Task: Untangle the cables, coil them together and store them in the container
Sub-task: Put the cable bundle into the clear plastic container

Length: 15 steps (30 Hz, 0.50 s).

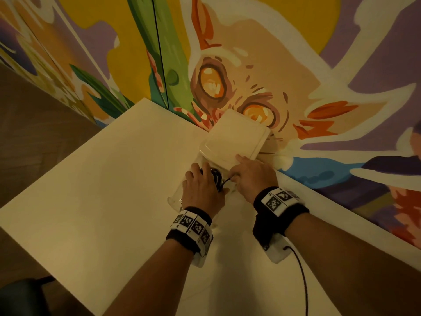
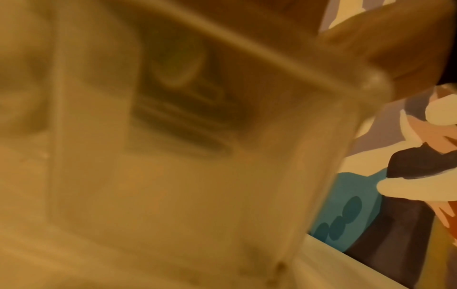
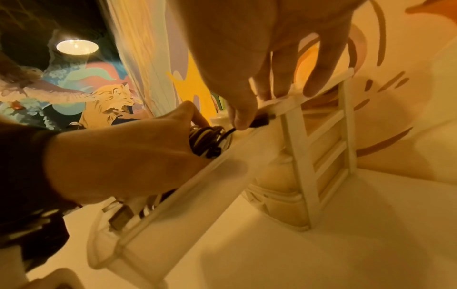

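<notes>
A clear plastic container [image 1: 174,199] stands on the white table [image 1: 102,190] by the wall. My left hand [image 1: 200,185] reaches into it and grips a coil of dark and pale cables [image 1: 216,176]. In the right wrist view the left hand [image 3: 118,160] holds that coil [image 3: 206,140] down inside the container [image 3: 173,224]. My right hand [image 1: 250,176] pinches a black plug [image 3: 259,122] at the rim, its other fingers [image 3: 319,78] resting on the tilted white lid [image 1: 234,137]. The left wrist view shows only the blurred container wall [image 2: 197,185].
A painted mural wall [image 1: 319,87] runs right behind the container. A round white object [image 3: 279,187] sits under the leaning lid [image 3: 319,156]. A metal connector [image 3: 121,217] lies in the container's near end. A black wrist-camera lead [image 1: 300,270] trails over the table.
</notes>
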Tool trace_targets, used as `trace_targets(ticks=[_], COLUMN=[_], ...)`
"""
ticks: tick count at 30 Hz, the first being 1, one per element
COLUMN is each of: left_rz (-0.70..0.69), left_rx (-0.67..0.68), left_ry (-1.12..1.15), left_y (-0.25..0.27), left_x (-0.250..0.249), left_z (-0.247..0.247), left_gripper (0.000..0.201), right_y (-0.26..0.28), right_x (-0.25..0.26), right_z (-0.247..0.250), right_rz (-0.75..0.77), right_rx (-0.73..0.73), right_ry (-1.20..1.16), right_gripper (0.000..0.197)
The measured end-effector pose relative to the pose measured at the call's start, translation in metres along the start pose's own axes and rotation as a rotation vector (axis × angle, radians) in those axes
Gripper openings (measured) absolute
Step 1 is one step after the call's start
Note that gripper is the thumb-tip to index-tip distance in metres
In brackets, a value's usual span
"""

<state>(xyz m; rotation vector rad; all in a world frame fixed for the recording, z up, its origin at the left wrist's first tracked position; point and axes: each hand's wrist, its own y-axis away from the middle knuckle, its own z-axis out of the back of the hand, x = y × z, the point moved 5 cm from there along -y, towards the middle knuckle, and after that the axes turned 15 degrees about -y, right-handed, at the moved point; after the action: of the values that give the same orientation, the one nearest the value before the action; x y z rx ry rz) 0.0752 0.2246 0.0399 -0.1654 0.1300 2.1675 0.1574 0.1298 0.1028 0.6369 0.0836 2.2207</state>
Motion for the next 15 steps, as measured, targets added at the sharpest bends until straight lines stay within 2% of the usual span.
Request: trace_targets(ticks=[5,10,13,15], left_rz=[-0.104,-0.211,-0.243,-0.248], left_rx=[0.015,0.076,0.03,-0.008], left_ry=[0.069,0.081,-0.001,-0.039], left_y=[0.0002,0.0022,0.0043,0.0023], left_x=[0.0019,0.008,0.0065,0.0044], left_z=[0.0042,0.0001,-0.003,-0.0047], left_gripper=[0.072,0.088,0.086,0.085], right_y=[-0.0021,-0.0052,-0.0061,-0.0057], right_x=[0.0054,0.0061,0.0059,0.0054], right_z=[-0.0027,-0.0035,-0.0037,-0.0032], right_rz=[-0.005,0.026,0.051,0.068], right_rx=[-0.116,-0.213,-0.266,-0.275], right_ry=[0.021,0.093,0.101,0.095], right_gripper=[0.025,0.015,0.004,0.008])
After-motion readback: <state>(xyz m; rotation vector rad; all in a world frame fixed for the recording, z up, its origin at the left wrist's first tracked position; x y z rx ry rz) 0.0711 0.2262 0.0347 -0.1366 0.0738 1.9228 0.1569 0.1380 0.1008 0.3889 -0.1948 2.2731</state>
